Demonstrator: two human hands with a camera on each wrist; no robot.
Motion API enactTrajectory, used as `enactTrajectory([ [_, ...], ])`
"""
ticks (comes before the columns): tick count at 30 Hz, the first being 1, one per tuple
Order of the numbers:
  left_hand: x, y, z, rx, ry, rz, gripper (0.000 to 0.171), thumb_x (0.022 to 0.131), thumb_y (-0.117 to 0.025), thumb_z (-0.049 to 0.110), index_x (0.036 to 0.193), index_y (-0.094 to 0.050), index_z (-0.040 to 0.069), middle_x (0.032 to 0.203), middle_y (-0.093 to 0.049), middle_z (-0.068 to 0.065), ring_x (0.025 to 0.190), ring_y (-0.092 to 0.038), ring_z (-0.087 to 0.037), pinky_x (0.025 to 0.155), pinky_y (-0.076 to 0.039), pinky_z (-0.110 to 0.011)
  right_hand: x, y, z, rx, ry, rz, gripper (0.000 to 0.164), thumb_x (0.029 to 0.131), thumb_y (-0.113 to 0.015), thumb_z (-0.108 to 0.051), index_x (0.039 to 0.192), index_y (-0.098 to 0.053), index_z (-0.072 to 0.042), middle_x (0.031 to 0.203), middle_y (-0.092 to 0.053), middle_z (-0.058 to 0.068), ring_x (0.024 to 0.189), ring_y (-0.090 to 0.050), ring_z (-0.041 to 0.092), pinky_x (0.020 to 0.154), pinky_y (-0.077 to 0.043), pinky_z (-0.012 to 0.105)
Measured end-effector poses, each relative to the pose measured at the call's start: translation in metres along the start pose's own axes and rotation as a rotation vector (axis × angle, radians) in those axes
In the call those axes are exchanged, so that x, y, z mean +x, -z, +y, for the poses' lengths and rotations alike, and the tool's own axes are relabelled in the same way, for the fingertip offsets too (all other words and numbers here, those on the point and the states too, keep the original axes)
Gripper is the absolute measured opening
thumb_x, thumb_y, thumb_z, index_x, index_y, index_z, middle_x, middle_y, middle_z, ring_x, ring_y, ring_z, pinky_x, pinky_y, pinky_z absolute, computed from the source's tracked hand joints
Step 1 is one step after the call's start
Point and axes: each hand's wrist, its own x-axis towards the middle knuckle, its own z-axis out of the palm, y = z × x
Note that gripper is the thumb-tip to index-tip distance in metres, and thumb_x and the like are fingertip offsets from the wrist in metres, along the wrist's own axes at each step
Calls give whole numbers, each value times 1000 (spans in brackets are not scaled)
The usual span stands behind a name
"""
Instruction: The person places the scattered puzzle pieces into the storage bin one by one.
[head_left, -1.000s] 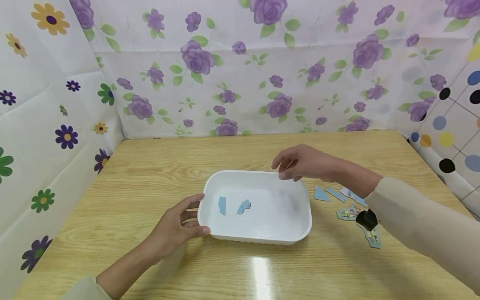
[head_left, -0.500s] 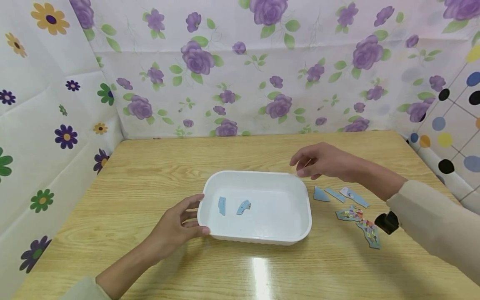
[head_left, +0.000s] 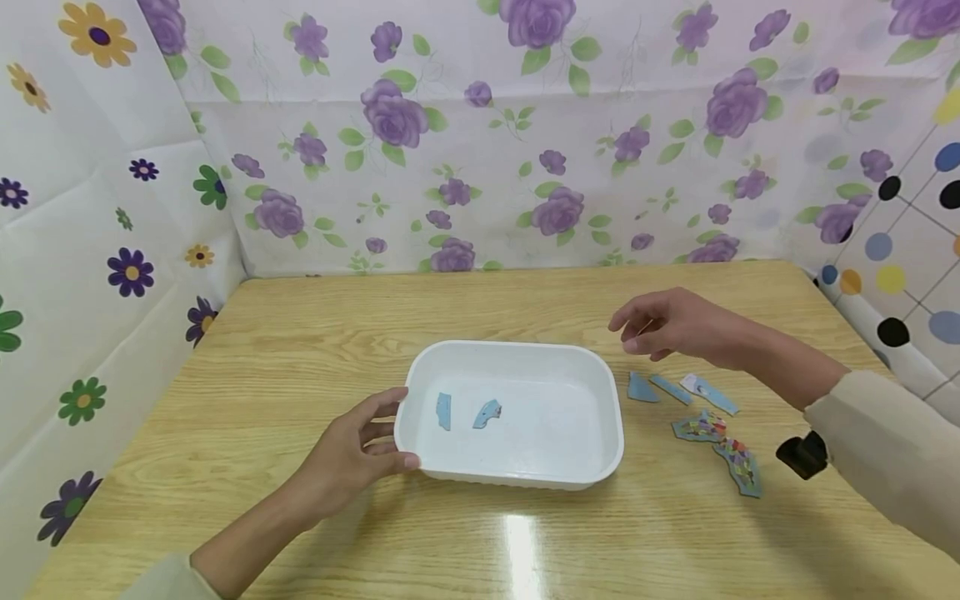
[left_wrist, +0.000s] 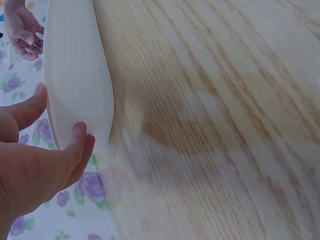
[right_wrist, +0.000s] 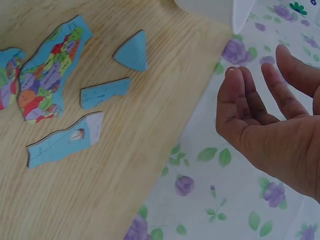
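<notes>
My left hand [head_left: 348,446] holds the left end of a white plastic tray [head_left: 517,479], fingers and thumb spread round its corner. In the left wrist view, that hand's fingertips lie against the outer wall of the tray [left_wrist: 82,65]. Inside lie two blue jigsaw pieces, one straight-sided piece [head_left: 444,412] and one curved piece [head_left: 487,413]. Beyond the tray's right end, my right hand [head_left: 660,325] hovers over the table with loosely bent fingers and nothing in them. Near it are a blue triangular piece [head_left: 642,387] and a narrow blue piece [head_left: 671,389].
Further right on the wooden table [head_left: 300,333] lie a blue and white piece [head_left: 708,393] and two colourful map pieces, one upper [head_left: 700,427] and one lower [head_left: 739,468]. Flower-patterned sheets [head_left: 450,150] rise behind and beside the table.
My right hand has moved right, from above the tray's far rim to beyond its right end, uncovering the pieces there. My left hand and the tray stay where they were.
</notes>
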Motion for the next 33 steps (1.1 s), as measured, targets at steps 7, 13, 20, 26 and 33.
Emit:
enactTrajectory([
  [7, -2, 0, 1, -8, -2, -2, 84, 79, -80, 11, 147, -31, 5, 139, -42, -23, 121, -52, -39, 92, -55, -27, -7, 3, 13, 11, -26, 1, 37, 92, -67, -16, 125, -57, -4, 110, -59, 17, 99, -60, 29, 84, -57, 43],
  [13, -2, 0, 1, -6, -9, -3, 84, 79, -80, 11, 147, -31, 4, 140, -42, -23, 121, -52, -40, 92, -55, -27, -15, 10, 23, -44, -26, 9, 41, 92, -67, -19, 128, -56, -4, 116, -59, 18, 102, -60, 27, 81, -59, 43],
  [20, 0, 1, 0, 7, -4, 5, 86, 78, -80, 12, 148, -31, 5, 140, -42, -22, 122, -52, -40, 92, -54, -27, -24, 26, 32, -73, -43, 30, 42, 92, -68, -22, 130, -56, -8, 120, -57, 18, 105, -59, 28, 82, -59, 40],
  [26, 0, 1, 0, 2, 6, 1, 87, 78, -81, 12, 148, -30, 6, 141, -41, -22, 122, -52, -40, 92, -55, -27, -31, 34, 42, -23, -87, -51, 59, 90, -69, -19, 141, -44, -6, 134, -46, 27, 115, -54, 36, 84, -58, 40],
  [33, 0, 1, 0, -5, 7, -5, 86, 78, -80, 12, 148, -31, 5, 141, -41, -22, 121, -53, -40, 92, -55, -28, -35, 40, 57, -74, -70, -102, 68, 88, -71, -15, 146, -37, -7, 137, -43, 28, 117, -53, 40, 82, -58, 36],
])
